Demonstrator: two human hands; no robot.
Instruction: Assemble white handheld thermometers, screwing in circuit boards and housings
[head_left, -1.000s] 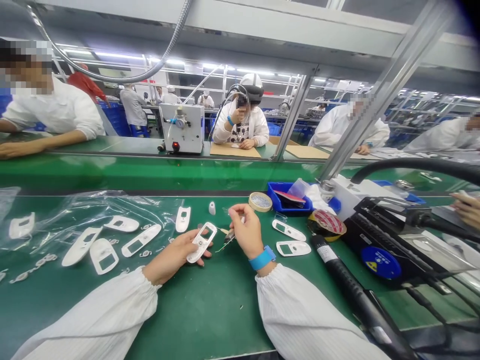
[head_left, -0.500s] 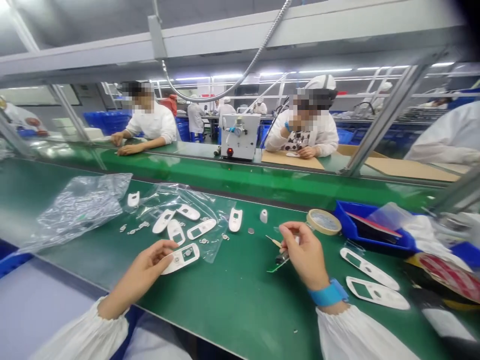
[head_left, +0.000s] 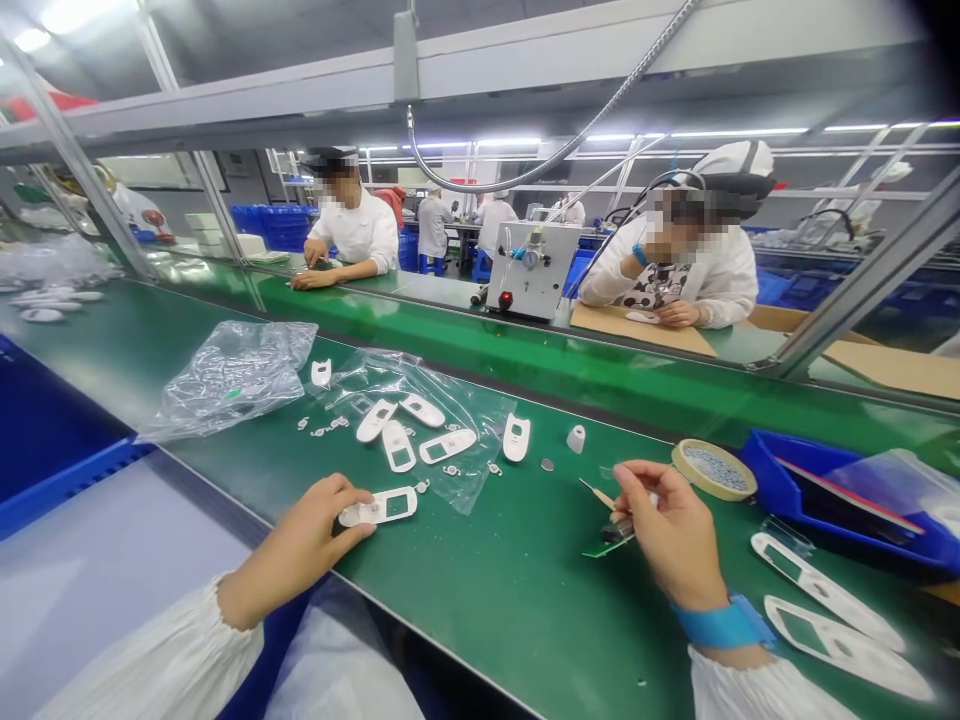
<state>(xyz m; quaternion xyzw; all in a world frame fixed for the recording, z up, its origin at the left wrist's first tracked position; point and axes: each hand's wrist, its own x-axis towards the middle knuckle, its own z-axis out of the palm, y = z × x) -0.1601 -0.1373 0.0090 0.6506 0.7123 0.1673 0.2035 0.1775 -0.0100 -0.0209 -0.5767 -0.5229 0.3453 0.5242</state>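
Between the thumb and fingers of my left hand (head_left: pixel 324 525) is a white plastic housing (head_left: pixel 396 506) with a rectangular window, held low over the green bench. A small pale part (head_left: pixel 422 486) lies just past the housing's far end. My right hand (head_left: pixel 671 520) is closed on a small green circuit board (head_left: pixel 604 549) with a dark component on it. A thin pointed piece with a tan body (head_left: pixel 598 494) sticks out from the same fingers; its kind is unclear. Several more white housings (head_left: pixel 448 446) lie on a clear plastic bag beyond my left hand.
A round dish of small grey pieces (head_left: pixel 714 470) and a blue bin (head_left: pixel 847 500) stand at the right. Two long white covers (head_left: pixel 825 590) lie near my right wrist. A white cone-shaped part (head_left: pixel 575 439) and a coin-like disc (head_left: pixel 547 465) sit mid-bench. Co-workers sit opposite.
The view has swung left, so the scene sits further right. The housing in my left hand has turned to lie flatter, and the small pale part seen in its window now lies beside it.
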